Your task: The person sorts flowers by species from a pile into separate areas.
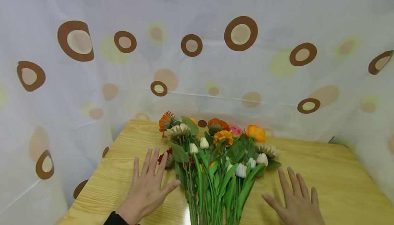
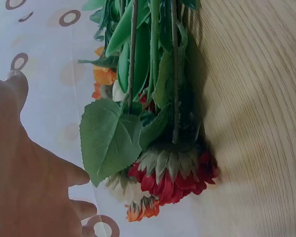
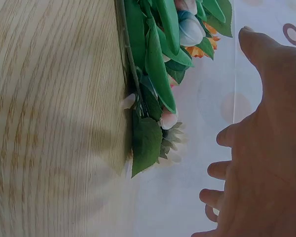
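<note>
A loose heap of flowers with long green stems lies on the wooden table, blooms toward the back. My left hand is spread flat to the left of it, fingers straight and holding nothing. Nearest to that hand is a dark red flower, its bloom facing away from the stems, with a broad green leaf beside it. On the other side my right hand is spread too, with nothing in it. White and pale blue tulips lie toward this hand, and a green leaf sticks out at the edge.
Orange flowers, a yellow-orange bloom and a pink one lie at the back of the heap. The light wooden table reaches out on both sides. A white curtain with brown rings hangs behind and at the sides.
</note>
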{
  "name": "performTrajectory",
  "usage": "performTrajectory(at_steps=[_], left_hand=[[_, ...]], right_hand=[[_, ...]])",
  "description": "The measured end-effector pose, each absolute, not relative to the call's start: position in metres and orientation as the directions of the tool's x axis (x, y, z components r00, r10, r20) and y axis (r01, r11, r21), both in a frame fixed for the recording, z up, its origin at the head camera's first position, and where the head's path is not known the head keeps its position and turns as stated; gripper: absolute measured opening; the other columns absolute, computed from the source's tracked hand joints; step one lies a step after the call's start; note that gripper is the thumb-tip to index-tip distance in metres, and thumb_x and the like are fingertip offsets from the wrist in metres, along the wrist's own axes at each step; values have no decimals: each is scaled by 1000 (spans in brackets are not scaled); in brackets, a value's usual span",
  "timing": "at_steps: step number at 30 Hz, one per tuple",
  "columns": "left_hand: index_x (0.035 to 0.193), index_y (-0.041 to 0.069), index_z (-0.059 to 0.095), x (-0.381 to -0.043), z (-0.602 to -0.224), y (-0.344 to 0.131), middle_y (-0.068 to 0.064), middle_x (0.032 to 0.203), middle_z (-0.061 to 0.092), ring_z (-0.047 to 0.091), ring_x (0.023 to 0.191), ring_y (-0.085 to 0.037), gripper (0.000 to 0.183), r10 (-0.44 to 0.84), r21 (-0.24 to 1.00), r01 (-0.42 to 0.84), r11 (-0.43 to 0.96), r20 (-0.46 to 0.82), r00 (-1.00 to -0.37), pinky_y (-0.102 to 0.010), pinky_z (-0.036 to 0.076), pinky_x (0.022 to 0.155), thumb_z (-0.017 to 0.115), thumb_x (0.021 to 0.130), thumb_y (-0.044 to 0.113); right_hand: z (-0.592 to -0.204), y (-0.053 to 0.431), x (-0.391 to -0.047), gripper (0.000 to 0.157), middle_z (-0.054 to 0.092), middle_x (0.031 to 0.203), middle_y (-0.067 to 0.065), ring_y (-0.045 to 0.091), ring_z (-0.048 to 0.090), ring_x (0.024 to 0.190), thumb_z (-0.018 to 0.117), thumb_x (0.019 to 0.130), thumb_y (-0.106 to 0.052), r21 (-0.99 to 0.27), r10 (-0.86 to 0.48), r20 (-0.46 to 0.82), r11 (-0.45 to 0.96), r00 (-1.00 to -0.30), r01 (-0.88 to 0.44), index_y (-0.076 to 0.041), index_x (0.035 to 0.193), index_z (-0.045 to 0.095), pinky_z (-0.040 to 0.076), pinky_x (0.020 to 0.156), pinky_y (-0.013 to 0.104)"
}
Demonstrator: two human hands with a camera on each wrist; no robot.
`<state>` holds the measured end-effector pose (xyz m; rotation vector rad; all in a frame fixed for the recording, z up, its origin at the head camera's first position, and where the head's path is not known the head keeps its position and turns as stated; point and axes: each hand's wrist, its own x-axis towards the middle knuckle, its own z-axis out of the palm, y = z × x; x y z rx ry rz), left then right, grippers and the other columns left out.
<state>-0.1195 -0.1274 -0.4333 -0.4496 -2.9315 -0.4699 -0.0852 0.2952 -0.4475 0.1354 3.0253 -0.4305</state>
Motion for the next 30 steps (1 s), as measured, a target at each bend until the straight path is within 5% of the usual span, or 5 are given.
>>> performTrajectory(at_steps=[12, 16, 20, 23, 30], left_hand=[[160, 22, 8, -130, -414, -84, -7, 168, -4, -12, 155, -28, 88, 430, 287, 453, 844, 144, -891, -50, -22, 119, 36, 94, 73], [160, 27, 3, -130, -402, -46, -6, 169, -3, -7, 156, -29, 82, 659, 234, 667, 708, 124, -742, -56, -7, 122, 34, 97, 70], [159, 32, 18, -128, -399, 1, -8, 167, 13, 8, 155, -30, 73, 844, 82, 849, 522, 96, -528, -61, 18, 120, 43, 97, 64], [152, 40, 34, -129, -403, 40, -4, 166, 20, 12, 155, -29, 66, 892, -25, 891, 453, 6, -453, -63, 23, 118, 47, 94, 67], [133, 53, 52, -135, -435, 98, 7, 164, 23, 8, 156, -24, 61, 807, -128, 836, 533, -220, -548, -72, 12, 115, 59, 78, 79]], right_hand=[[-443, 300, -75, 100, 4, 163, 29, 57, 7, 143, 46, 92, -71, -282, 83, -94, 953, -992, 106, -9, 160, 7, -1, 100, 82], [-445, 301, -74, 99, 4, 162, 30, 59, 7, 143, 45, 92, -73, -299, 95, -156, 944, -983, 139, -8, 160, 10, 0, 99, 83], [-449, 303, -71, 99, 7, 160, 33, 63, 11, 140, 42, 91, -76, -261, 116, -215, 950, -970, 172, -8, 159, 17, 6, 99, 84], [-454, 311, -64, 97, 18, 156, 36, 66, 25, 133, 44, 90, -76, -197, 116, -186, 968, -976, 153, -7, 155, 28, 20, 95, 85], [-473, 328, -48, 79, 46, 136, 39, 60, 56, 107, 60, 90, -63, -159, 91, -93, 982, -991, 105, -1, 137, 50, 47, 80, 72]])
